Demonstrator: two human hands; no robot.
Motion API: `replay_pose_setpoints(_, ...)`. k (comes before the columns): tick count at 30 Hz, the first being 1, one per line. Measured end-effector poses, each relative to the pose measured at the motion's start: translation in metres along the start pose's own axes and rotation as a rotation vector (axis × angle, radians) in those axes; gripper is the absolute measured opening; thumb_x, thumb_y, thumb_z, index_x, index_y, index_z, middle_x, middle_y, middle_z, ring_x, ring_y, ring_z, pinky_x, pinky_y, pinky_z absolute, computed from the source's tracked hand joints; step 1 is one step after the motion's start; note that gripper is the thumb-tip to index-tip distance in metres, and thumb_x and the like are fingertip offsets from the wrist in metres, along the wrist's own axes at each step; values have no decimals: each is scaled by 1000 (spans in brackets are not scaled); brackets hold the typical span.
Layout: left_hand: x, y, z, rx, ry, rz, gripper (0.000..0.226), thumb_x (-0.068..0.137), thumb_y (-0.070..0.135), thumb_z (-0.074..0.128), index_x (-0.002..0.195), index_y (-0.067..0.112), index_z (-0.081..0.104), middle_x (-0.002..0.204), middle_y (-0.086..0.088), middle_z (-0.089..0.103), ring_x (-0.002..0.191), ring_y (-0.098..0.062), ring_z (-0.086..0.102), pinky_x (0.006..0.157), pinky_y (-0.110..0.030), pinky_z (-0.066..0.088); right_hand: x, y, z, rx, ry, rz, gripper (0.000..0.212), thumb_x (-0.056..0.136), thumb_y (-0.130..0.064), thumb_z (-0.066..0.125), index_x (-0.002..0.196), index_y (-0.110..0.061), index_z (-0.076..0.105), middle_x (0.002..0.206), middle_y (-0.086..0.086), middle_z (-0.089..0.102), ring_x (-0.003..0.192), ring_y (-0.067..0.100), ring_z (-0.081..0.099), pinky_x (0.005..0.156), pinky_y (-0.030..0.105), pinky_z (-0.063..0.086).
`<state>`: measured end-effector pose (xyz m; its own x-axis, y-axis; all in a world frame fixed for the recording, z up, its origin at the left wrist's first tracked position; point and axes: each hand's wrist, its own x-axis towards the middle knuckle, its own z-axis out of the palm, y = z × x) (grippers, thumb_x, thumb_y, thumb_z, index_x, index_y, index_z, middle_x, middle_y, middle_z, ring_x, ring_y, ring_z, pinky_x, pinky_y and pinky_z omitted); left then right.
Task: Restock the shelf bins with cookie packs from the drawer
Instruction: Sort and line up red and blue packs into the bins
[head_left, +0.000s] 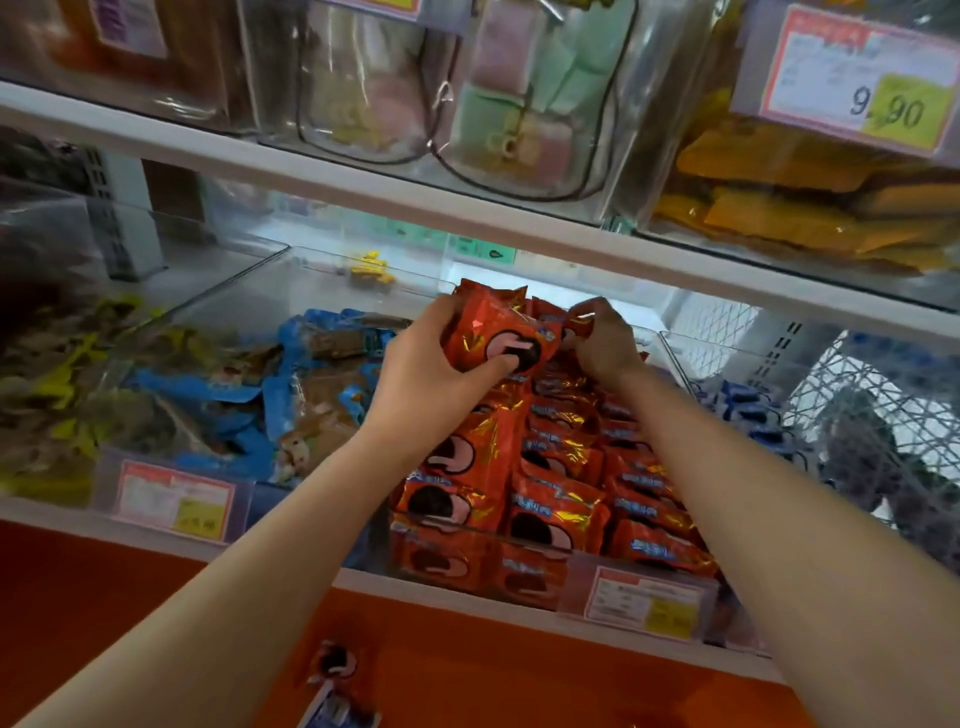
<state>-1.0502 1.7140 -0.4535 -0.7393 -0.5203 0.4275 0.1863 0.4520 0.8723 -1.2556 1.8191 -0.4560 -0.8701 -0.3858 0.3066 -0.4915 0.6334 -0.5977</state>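
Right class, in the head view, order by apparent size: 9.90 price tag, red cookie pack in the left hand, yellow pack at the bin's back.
1. 9.90 price tag
2. red cookie pack, held by the left hand
3. yellow pack; it lies farther back, so real size is unsure

I see a bunch of red cookie packs (493, 332), shiny foil with a dark cookie printed on each, held tilted above the back of the clear bin (675, 358). Below them, matching packs (561, 483) stand in tight rows, nearly filling it to the front wall.
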Motion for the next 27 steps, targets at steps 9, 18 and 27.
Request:
replay_pose_setpoints(9,-2,1,1,32,-26,38,34,80,25,75,104,26,51,91,15,63,84,-2,62,70,-17,52,7,-1,5,-202,98,-90,26,91,-8,54,118,-7,56,123,19,50,117,34,46,96,39,38)
replay_pose_setpoints(18,-2,0,3,52,-10,25,41,79,27,76,114,22,54,96,12,65,87,-4,63,73,-22,53,5,-4,-2,-297,140,-168,31,91,-13,59,120,-7,51,124,15,46,105,34,54,80,33,40)
replay_pose_setpoints(27,0,0,4,156,-12,29,57,78,33,75,127,17,51,109,3,65,94,-12,63,85,-35,53,-34,-9,-9,-133,97,-209,42,93,-3,48,134,-7,44,133,15,48,119,30,50,94,32,39)
